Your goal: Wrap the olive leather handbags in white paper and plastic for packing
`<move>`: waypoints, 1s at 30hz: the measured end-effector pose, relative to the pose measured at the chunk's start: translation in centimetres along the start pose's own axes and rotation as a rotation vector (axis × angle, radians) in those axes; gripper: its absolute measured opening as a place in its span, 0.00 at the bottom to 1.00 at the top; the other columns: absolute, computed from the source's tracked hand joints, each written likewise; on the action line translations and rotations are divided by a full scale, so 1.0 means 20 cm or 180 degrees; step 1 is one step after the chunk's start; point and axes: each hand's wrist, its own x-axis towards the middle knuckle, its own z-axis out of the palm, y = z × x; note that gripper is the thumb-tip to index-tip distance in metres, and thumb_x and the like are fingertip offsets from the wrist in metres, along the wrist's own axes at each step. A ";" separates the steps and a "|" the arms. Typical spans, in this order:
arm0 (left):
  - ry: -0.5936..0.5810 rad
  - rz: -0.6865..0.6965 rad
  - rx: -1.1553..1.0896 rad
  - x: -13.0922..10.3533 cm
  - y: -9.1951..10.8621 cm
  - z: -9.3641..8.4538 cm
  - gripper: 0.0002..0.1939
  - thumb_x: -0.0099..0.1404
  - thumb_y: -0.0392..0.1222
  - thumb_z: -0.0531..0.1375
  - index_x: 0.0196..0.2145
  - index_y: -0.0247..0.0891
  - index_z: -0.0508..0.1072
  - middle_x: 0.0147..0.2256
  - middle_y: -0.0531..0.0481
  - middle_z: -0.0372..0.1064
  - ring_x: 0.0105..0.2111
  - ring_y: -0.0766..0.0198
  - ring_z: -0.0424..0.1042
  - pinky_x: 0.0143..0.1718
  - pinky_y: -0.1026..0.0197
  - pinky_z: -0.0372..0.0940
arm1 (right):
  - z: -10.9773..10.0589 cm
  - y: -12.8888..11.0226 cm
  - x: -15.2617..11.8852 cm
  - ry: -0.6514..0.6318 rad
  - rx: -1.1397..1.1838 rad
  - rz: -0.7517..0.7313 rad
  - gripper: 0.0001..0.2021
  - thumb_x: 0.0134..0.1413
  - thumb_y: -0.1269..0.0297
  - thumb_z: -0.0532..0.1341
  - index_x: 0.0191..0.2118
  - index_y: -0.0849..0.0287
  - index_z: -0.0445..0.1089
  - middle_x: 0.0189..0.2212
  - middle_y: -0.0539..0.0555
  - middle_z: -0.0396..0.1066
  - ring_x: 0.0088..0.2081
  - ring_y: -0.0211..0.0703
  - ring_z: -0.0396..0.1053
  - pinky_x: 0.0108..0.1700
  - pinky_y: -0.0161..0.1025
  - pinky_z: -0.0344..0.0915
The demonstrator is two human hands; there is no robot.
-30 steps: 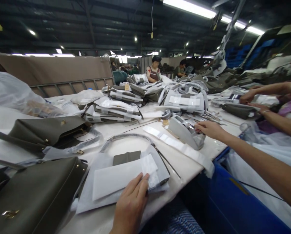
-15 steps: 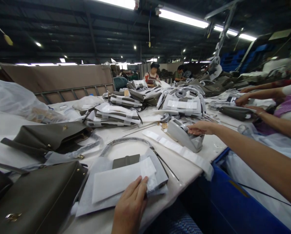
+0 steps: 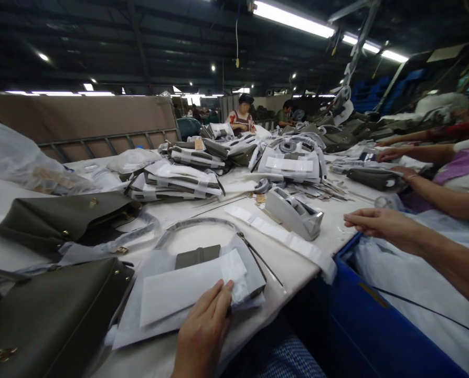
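My left hand [image 3: 205, 323] lies on a handbag wrapped in white sheets, its fingers stretched out and pressing the white padding sheet [image 3: 191, 286]. A grey-green part of the handbag [image 3: 198, 256] shows above the sheet, and its wrapped handle [image 3: 203, 220] arches behind. My right hand [image 3: 380, 226] is in the air past the table edge, thumb and fingers pinched together. Whatever it pinches is too small or clear to make out. To its left stands a grey tape dispenser [image 3: 295, 215] on the table, apart from the hand.
Two dark olive handbags [image 3: 49, 310] lie at left. A white strip [image 3: 281, 239] hangs over the table edge. Below my right hand is a blue bin [image 3: 360, 315] lined with plastic. Stacked wrapped bags [image 3: 179, 181] stand behind; a co-worker's arms [image 3: 431, 191] reach in at right.
My right hand has moved from the tape dispenser out to the right, fingers still pinched. My left hand stays on the wrapped handbag. The view has shifted slightly.
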 end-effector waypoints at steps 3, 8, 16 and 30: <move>0.0086 0.0086 0.0071 0.01 0.01 -0.01 0.27 0.63 0.25 0.50 0.58 0.36 0.69 0.54 0.48 0.73 0.54 0.58 0.73 0.53 0.59 0.71 | 0.05 0.12 -0.13 -0.0487 0.0522 0.0545 0.17 0.53 0.49 0.66 0.30 0.60 0.80 0.29 0.65 0.79 0.21 0.41 0.71 0.19 0.33 0.64; 0.0185 0.0103 0.0159 0.04 0.02 -0.04 0.26 0.64 0.26 0.49 0.57 0.35 0.70 0.52 0.49 0.75 0.51 0.58 0.75 0.51 0.59 0.72 | 0.24 0.28 -0.20 -0.0142 0.0533 0.0531 0.18 0.56 0.47 0.62 0.33 0.57 0.77 0.33 0.63 0.80 0.24 0.44 0.72 0.23 0.38 0.68; 0.0071 0.0103 0.0226 0.03 0.01 -0.03 0.26 0.66 0.27 0.50 0.59 0.35 0.68 0.53 0.45 0.74 0.52 0.57 0.75 0.52 0.58 0.71 | 0.28 0.39 -0.10 0.0353 -0.0569 0.0023 0.16 0.54 0.51 0.59 0.36 0.59 0.74 0.32 0.61 0.79 0.32 0.52 0.75 0.38 0.48 0.72; 0.0144 0.0052 -0.0138 0.04 0.02 -0.04 0.20 0.67 0.26 0.51 0.55 0.35 0.70 0.51 0.49 0.75 0.52 0.54 0.74 0.51 0.53 0.73 | 0.14 -0.25 -0.40 -0.0472 -0.1691 -0.2997 0.07 0.60 0.69 0.62 0.42 0.52 0.75 0.35 0.54 0.79 0.34 0.43 0.76 0.39 0.38 0.70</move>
